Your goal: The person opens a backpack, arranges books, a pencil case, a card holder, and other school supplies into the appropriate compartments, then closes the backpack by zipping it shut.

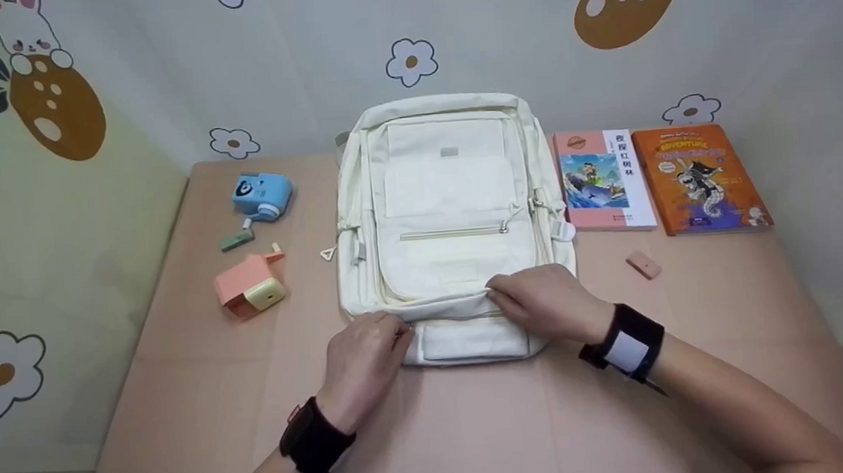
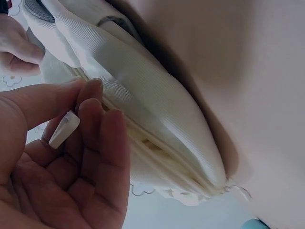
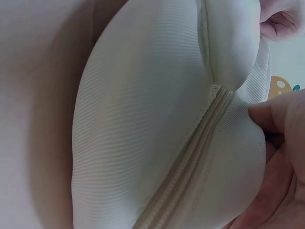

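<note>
A white backpack (image 1: 461,263) lies on the table with its front pockets facing up. At its lower left edge my left hand (image 1: 369,353) pinches a zipper pull; the pull's white tab (image 2: 65,130) sticks out between thumb and fingers in the left wrist view. The zipper (image 2: 167,164) runs along the bag's side beyond those fingers. My right hand (image 1: 550,298) grips the fabric at the lower right of the front panel, thumb on one side and fingers behind it. In the right wrist view, a double zipper line (image 3: 190,152) runs next to this hand.
Left of the bag are a blue sharpener-like gadget (image 1: 264,195), a small green block (image 1: 237,240) and a pink crank sharpener (image 1: 249,286). To the right lie a pink-and-white book (image 1: 602,185), an orange book (image 1: 703,180) and a pink eraser (image 1: 643,265). A patterned curtain (image 1: 318,64) stands behind.
</note>
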Tool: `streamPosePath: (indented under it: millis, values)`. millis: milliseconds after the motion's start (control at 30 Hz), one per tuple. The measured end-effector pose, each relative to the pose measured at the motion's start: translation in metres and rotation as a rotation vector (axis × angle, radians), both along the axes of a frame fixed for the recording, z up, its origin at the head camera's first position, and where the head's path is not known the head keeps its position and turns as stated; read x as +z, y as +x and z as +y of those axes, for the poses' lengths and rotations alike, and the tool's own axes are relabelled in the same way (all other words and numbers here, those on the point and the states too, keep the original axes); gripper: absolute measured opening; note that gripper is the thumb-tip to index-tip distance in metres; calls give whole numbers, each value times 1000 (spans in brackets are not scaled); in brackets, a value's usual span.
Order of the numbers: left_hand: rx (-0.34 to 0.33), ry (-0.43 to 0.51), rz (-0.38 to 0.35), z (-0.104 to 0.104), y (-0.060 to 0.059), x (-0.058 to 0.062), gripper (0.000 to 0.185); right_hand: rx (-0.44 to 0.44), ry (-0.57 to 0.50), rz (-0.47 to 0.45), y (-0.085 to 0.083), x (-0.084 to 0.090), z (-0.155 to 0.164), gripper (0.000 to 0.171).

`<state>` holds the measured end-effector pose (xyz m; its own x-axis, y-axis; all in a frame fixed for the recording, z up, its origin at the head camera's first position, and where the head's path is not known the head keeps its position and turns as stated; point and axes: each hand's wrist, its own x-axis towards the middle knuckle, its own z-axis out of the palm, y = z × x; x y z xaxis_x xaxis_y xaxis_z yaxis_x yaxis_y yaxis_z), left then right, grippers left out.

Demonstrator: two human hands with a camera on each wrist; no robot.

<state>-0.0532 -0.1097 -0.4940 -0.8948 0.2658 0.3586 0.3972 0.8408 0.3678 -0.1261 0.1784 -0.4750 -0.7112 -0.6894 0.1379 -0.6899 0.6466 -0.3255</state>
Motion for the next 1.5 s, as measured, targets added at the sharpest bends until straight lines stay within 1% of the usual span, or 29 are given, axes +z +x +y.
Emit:
streamPosePath:
  millis: [167,333,467,667,867,1067,1133,1367,1500]
  values:
    - [-31,-4,38,7,-1,2,8,-6,3,-5,1,0,-1,19]
    - [-30,13,28,6,-2,3,9,2,-5,7,2,-2,2,19]
    - [-35,13,24,5,-3,2,8,27,-29,0,4,-1,9,23]
    - [-39,11,35,5,-4,1,11,60,-34,-52,6,2,34,31]
    - [-42,16,15,4,-5,1,10,56,-29,-43,11,-2,68,41]
    - [-36,6,3,3,-5,1,8,17,-63,-50,13,-11,88,34]
    - [-31,1,-2,3,-5,1,8,12,-76,-38,13,-13,90,31]
    - [-14,-6,3,5,-4,0,11,20,-83,85,12,-18,85,28]
    - [-21,-17,27,7,-3,1,12,0,-76,104,12,-20,83,31]
